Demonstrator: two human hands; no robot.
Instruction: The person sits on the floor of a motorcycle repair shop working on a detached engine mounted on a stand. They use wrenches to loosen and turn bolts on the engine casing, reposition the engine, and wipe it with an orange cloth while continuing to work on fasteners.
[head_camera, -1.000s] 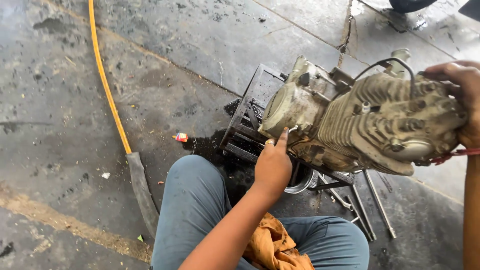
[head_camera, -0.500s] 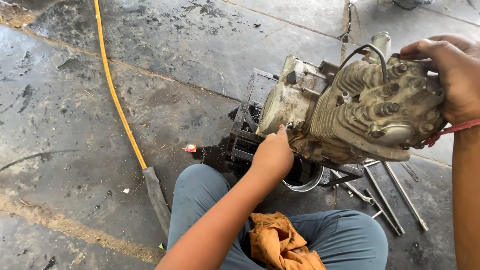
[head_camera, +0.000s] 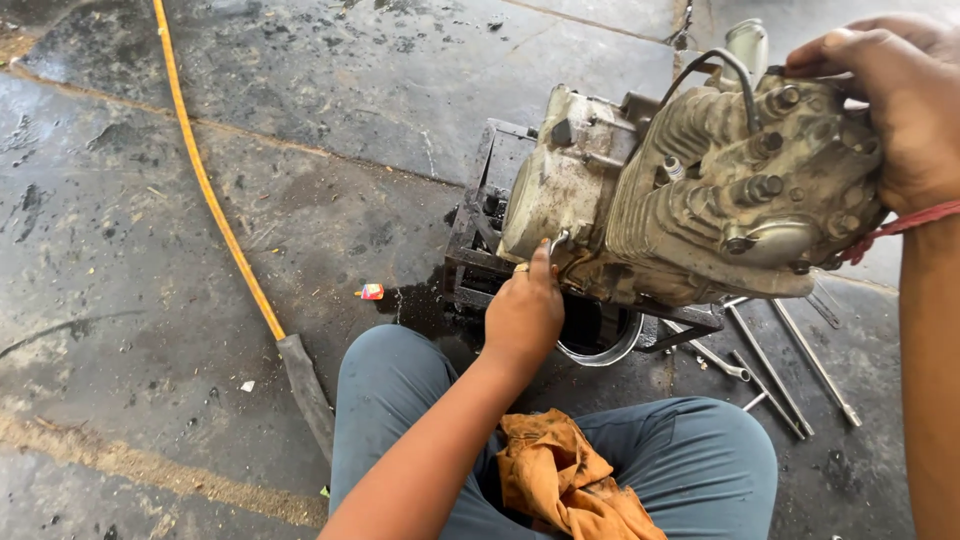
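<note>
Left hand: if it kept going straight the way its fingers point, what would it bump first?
The left hand points up at the engine and already looks to touch its lower edge, so it meets the engine first.

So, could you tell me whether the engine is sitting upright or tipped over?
Tipped: the engine leans on the stand, finned cylinder pointing sideways.

Open wet concrete floor (head_camera: 330, 110) left of the black metal stand (head_camera: 478, 215); long steel tools (head_camera: 790, 365) and yellow hose (head_camera: 205, 185) obstruct either side.
</note>
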